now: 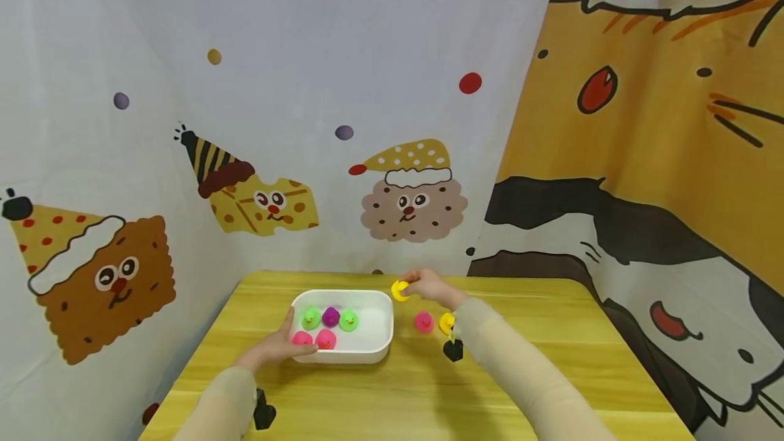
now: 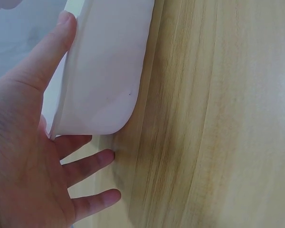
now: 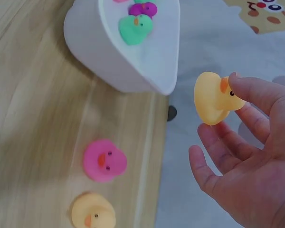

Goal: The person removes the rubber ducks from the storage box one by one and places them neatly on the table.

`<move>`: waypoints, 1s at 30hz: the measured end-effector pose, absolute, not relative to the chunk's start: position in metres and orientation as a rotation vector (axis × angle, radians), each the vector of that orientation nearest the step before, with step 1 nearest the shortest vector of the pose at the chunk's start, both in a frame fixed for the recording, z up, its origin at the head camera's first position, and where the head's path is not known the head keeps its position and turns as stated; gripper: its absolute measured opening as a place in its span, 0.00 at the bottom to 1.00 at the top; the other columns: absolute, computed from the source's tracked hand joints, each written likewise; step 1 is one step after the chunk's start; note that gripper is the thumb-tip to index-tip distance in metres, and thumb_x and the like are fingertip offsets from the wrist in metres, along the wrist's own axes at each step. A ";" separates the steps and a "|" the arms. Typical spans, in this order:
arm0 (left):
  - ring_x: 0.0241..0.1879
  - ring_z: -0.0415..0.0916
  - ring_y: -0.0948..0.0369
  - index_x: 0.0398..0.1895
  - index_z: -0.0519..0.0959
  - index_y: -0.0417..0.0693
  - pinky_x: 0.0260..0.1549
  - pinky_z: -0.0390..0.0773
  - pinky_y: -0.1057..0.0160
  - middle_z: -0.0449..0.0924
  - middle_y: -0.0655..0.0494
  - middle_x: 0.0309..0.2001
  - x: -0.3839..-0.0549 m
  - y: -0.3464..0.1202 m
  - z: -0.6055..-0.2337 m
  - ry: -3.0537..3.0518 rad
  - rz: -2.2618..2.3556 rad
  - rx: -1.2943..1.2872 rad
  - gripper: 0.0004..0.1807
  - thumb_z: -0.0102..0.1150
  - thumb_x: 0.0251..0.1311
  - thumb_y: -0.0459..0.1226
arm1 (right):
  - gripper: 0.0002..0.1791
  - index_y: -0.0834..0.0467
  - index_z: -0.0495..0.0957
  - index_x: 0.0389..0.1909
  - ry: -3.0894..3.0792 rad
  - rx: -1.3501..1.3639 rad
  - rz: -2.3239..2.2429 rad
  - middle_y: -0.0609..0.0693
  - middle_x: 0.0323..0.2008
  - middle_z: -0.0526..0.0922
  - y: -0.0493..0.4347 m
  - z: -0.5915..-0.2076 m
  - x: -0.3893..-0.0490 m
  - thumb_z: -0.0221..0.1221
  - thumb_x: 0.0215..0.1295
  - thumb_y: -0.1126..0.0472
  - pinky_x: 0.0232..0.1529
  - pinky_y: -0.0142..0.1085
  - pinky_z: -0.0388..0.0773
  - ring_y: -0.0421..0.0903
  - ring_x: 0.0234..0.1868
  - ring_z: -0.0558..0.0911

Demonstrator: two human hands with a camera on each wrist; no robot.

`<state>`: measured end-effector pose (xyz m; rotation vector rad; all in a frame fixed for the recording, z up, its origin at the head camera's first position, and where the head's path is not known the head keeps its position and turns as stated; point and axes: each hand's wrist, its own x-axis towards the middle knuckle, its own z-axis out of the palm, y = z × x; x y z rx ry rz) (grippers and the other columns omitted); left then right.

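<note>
My right hand (image 1: 427,287) pinches a yellow rubber duck (image 3: 213,99) between thumb and fingers, raised just off the right back corner of a white plastic tub (image 1: 373,356). In the tub, toward its left, sit two green ducks (image 1: 311,318), a purple duck (image 1: 331,317) and two pink ducks (image 1: 326,339). My left hand (image 1: 278,344) spans the tub's front left corner. Its straight thumb lies along the front rim, while the other fingers extend by the left side, as the left wrist view shows.
On the wooden table (image 1: 520,359), right of the tub, stand a pink duck (image 1: 424,322) and another yellow duck (image 1: 446,322), the latter partly covered by the right wrist. A cloth with cartoon figures (image 1: 392,39) hangs behind the table's back edge.
</note>
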<state>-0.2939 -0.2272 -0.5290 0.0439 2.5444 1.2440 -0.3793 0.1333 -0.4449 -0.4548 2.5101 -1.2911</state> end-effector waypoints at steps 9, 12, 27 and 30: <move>0.67 0.48 0.30 0.75 0.26 0.41 0.61 0.49 0.29 0.40 0.25 0.72 -0.293 -0.228 -0.529 2.538 1.249 0.030 0.67 0.69 0.52 0.54 | 0.19 0.63 0.79 0.53 2.525 -0.386 -1.303 0.54 0.49 0.81 0.158 -0.448 -0.386 0.63 0.61 0.62 0.48 0.50 0.77 0.50 0.46 0.79; 0.67 0.48 0.29 0.75 0.27 0.41 0.61 0.49 0.28 0.40 0.25 0.72 -0.292 -0.227 -0.528 2.553 1.239 0.031 0.67 0.69 0.52 0.55 | 0.19 0.63 0.79 0.53 2.539 -0.365 -1.303 0.54 0.48 0.81 0.167 -0.448 -0.386 0.63 0.62 0.62 0.48 0.51 0.77 0.50 0.46 0.79; 0.67 0.46 0.28 0.75 0.27 0.40 0.60 0.50 0.28 0.40 0.24 0.71 -0.293 -0.228 -0.529 2.571 1.192 0.005 0.67 0.67 0.53 0.56 | 0.18 0.62 0.80 0.51 2.601 -0.278 -1.292 0.52 0.47 0.82 0.204 -0.449 -0.387 0.64 0.60 0.62 0.50 0.53 0.76 0.49 0.45 0.79; 0.67 0.47 0.28 0.75 0.28 0.40 0.59 0.51 0.27 0.41 0.24 0.71 -0.293 -0.227 -0.529 2.572 1.191 -0.007 0.67 0.67 0.52 0.57 | 0.18 0.63 0.80 0.51 2.614 -0.271 -1.292 0.53 0.48 0.82 0.211 -0.449 -0.385 0.64 0.60 0.62 0.48 0.52 0.77 0.49 0.44 0.79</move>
